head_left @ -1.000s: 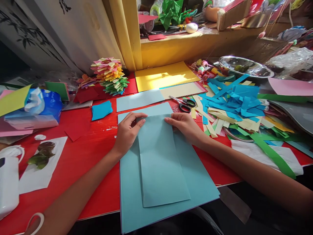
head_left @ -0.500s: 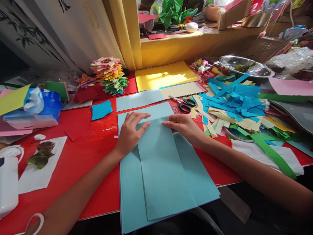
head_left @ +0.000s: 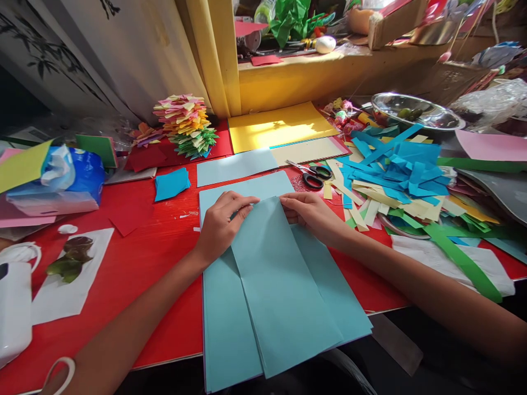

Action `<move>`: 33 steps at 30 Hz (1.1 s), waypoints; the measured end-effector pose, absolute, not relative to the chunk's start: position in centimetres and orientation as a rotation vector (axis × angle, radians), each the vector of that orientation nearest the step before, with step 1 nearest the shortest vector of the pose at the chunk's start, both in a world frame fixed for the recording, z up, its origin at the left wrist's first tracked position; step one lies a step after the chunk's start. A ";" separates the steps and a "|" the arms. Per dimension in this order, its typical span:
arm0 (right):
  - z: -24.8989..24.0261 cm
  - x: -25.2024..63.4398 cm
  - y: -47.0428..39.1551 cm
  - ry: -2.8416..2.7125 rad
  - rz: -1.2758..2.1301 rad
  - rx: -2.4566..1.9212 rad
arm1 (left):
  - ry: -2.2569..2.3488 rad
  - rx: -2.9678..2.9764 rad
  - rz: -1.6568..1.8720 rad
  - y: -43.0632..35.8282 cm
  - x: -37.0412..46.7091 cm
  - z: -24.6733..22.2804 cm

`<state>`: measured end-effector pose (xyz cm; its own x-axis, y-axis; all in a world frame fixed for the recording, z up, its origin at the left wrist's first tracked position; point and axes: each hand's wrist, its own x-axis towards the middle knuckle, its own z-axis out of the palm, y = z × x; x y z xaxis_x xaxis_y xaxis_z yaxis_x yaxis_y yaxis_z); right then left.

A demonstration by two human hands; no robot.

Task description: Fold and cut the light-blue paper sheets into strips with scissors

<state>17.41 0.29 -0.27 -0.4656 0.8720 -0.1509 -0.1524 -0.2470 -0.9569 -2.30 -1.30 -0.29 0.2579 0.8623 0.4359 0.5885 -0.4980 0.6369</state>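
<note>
A long light blue strip of paper [head_left: 284, 285] lies over a stack of larger light blue sheets [head_left: 230, 329], which reaches past the table's front edge. My left hand [head_left: 226, 225] pinches the strip's far left corner between thumb and fingers. At the far right corner, my right hand [head_left: 308, 214] grips the strip with the thumb on top and the other fingers curled beneath. The strip lies at a slant, its near end toward the right, and is lifted slightly off the sheets at the far end. Just beyond my right hand rest black-handled scissors [head_left: 313, 176].
A heap of cut paper strips [head_left: 395, 170] covers the right side, with a metal bowl [head_left: 415, 109] behind it. Yellow card [head_left: 280, 129] lies at the back. To the left are a folded-paper tower [head_left: 189, 126], a blue tissue pack [head_left: 82, 175] and a white napkin [head_left: 94, 263].
The near end of the light blue strip has swung to the right. Both hands keep hold of its far corners, and the left fingers have closed more on the paper.
</note>
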 end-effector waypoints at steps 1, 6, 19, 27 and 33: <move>-0.2 17.4 0.2 -1.263 1.798 -0.936 | 1.328 2.188 1.102 -1.3 -2.3 -0.3; 0.2 17.4 0.1 -1.284 1.774 -0.965 | 1.324 2.177 1.105 -1.3 -2.3 -0.2; 0.4 17.3 -0.3 -1.324 1.668 -1.041 | 1.244 2.118 0.985 -1.4 -2.2 0.0; 0.3 17.3 -0.2 -1.292 1.623 -1.062 | 1.254 2.158 0.985 -1.3 -2.3 -0.3; 0.0 17.4 -0.2 -1.405 1.468 -1.126 | 1.288 2.176 1.036 -1.3 -2.3 -0.3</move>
<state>17.37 -0.16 -0.04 -0.2876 0.9549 -0.0739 0.0319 -0.0675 -0.9972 -2.25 -1.26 -0.31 0.2987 0.8704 0.3914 0.5692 -0.4917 0.6590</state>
